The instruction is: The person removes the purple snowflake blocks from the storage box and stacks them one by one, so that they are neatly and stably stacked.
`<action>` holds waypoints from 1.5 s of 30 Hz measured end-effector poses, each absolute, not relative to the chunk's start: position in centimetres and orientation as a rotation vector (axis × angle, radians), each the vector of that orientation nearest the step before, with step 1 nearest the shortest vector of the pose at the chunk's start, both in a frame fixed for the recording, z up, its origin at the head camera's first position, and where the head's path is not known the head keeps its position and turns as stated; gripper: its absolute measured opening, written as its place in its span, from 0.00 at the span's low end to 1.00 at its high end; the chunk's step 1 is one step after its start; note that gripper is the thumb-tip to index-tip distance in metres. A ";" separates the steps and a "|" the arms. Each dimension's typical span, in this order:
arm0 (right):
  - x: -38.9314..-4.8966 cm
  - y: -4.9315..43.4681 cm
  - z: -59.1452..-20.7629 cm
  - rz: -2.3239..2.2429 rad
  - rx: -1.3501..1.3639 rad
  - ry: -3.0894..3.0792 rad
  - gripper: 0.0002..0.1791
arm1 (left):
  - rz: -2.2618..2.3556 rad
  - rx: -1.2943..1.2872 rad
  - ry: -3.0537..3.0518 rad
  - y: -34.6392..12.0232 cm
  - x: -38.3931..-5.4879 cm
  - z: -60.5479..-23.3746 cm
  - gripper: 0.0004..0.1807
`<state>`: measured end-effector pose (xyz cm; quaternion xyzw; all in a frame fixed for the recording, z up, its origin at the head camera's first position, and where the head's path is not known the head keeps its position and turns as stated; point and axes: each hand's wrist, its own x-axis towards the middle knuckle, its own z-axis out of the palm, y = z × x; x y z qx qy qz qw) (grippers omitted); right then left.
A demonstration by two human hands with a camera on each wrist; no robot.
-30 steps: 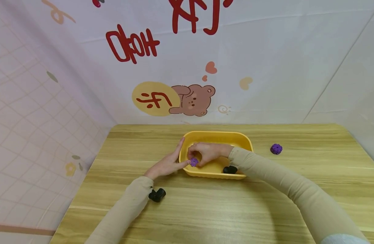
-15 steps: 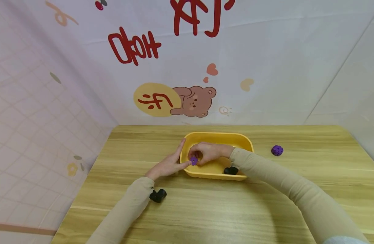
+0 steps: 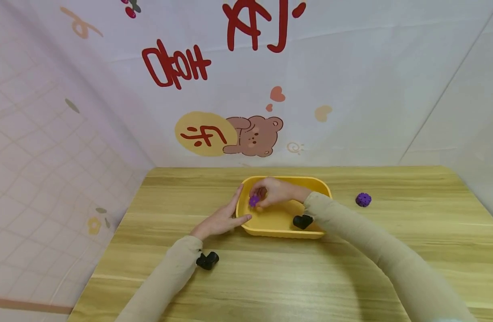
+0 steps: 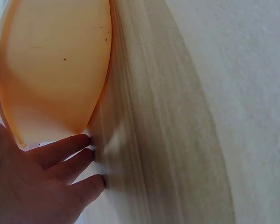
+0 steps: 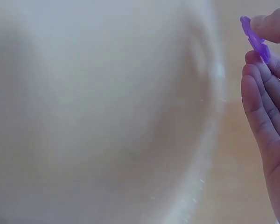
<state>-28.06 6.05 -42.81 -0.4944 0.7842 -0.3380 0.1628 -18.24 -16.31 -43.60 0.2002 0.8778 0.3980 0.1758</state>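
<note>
A yellow plastic bin (image 3: 286, 230) stands on the wooden table. My left hand (image 3: 220, 220) rests against its left end, fingers straight along the outside and thumb reaching over the front left corner. The left wrist view shows this hand (image 4: 42, 179) with its fingertips by the bin's (image 4: 56, 70) outer wall. Over the bin's left part, my right hand (image 3: 273, 191) pinches a small purple notched disc (image 3: 253, 201). In the right wrist view the disc (image 5: 255, 41) appears nearly edge-on between thumb and forefinger, the other fingers extended below.
A stack of purple notched discs (image 3: 363, 200) lies on the table (image 3: 270, 277) to the right of the bin. Black camera mounts sit at the left wrist (image 3: 208, 260) and right wrist (image 3: 302, 222). Behind the table's far edge rises a printed cloth wall (image 3: 351, 67).
My right hand has drawn the purple disc up and back, away from the left thumb it was beside. The left hand stays at the bin's left end.
</note>
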 end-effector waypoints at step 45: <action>-25.5 21.2 -36.2 -1.331 -1.040 2.415 0.14 | 1.127 0.558 2.515 -16.1 -17.9 -43.6 0.53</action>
